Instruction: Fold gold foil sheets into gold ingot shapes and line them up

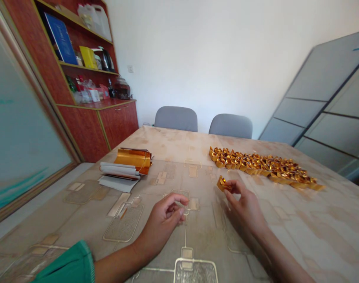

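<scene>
Between the thumb and fingers of my right hand (pixel 246 204) is a small folded gold foil-paper ingot (pixel 221 183), at or just above the tabletop. My left hand (pixel 169 210) hovers over the middle of the table, fingers loosely curled, thumb and index finger apart, with nothing between them. Beyond my right hand lie rows of many similar gold paper ingots (pixel 256 164), packed close together. To the left rests a stack of gold foil paper sheets (pixel 132 157), curled, with white-grey paper backs (pixel 119 177) showing.
A patterned cover lies over the table (pixel 167 143). Two grey chairs (pixel 176 118) stand at its far side. A red-brown cabinet (pixel 117 118) with shelves of bottles and a kettle (pixel 105 59) is at the back left. Grey panelled doors (pixel 312 90) are on the right.
</scene>
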`<control>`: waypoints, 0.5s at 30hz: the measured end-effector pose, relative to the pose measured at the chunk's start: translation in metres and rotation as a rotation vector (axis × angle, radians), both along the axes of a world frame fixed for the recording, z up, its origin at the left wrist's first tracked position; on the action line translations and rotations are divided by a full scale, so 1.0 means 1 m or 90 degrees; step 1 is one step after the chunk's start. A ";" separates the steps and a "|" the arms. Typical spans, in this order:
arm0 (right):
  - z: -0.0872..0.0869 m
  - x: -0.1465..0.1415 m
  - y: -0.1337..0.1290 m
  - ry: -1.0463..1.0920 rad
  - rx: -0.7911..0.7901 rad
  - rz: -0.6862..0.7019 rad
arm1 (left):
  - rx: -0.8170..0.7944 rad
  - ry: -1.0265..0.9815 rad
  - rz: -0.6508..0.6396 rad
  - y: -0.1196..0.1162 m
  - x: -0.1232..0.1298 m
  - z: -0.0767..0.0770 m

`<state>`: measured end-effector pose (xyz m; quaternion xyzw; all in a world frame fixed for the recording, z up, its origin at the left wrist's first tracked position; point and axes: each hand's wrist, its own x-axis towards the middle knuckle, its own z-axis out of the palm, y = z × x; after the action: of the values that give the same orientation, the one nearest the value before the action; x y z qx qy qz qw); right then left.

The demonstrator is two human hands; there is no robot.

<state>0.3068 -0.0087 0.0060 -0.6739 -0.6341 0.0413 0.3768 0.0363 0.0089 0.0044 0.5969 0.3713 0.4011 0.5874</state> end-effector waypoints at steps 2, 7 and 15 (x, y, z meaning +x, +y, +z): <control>-0.004 0.032 -0.003 -0.077 -0.017 -0.066 | 0.005 0.005 0.003 0.000 0.000 0.001; -0.014 0.108 -0.025 -0.154 -0.035 -0.182 | 0.034 0.017 -0.006 0.000 0.000 0.000; -0.010 0.169 -0.012 -0.322 -0.001 -0.249 | 0.066 0.027 -0.015 0.003 0.001 -0.006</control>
<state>0.4762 -0.0203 -0.0044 -0.7723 -0.5659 -0.2006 0.2076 0.0377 0.0124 -0.0012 0.6393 0.3554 0.3997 0.5525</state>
